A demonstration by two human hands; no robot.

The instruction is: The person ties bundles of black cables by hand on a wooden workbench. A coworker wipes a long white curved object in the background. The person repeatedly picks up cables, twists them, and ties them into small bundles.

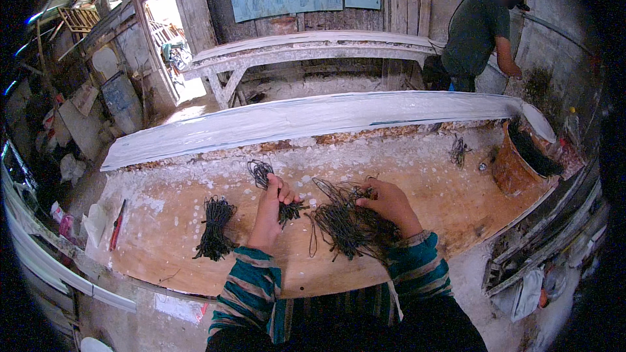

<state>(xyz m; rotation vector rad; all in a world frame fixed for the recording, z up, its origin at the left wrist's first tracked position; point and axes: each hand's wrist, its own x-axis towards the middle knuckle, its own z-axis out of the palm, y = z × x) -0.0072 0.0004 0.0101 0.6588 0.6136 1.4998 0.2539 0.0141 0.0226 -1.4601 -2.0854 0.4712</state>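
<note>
Left hand: my left hand (266, 214) is closed round a bunch (260, 172) of thin dark cords; loops stick out above the thumb, more ends show to the right below the fingers.
Right hand: my right hand (387, 206) is on the right part of the pile (339, 221), thumb and forefinger bent close together; cannot tell whether they pinch a cord.
Pile: loose dark cords on the table (163, 262) in front of me, just right of the bunch; thin loops spread from its left and upper sides.
Bundle: one gathered bundle (216, 229) of like cords lies to the left of my left hand, apart from it.
Tangle: small dark tangle (458, 152), far right part of the table, near the bucket (512, 173).
Bucket: orange-brown, at the table's right end, dark stringy stuff inside.
Red tool: slim red tool (117, 228) with a dark tip, at the table's left end; kind unclear.
Table surface: brown wood, white blotches, mostly toward the far side.
Board: long whitish board (313, 114) along the far edge.
Bench: pale bench (306, 45) beyond, against the wall.
Co-worker: person (479, 32) in dark shirt and cap, far right, leaning, one arm lowered.
Sleeves: my sleeves (251, 280), teal and brown stripes.
</note>
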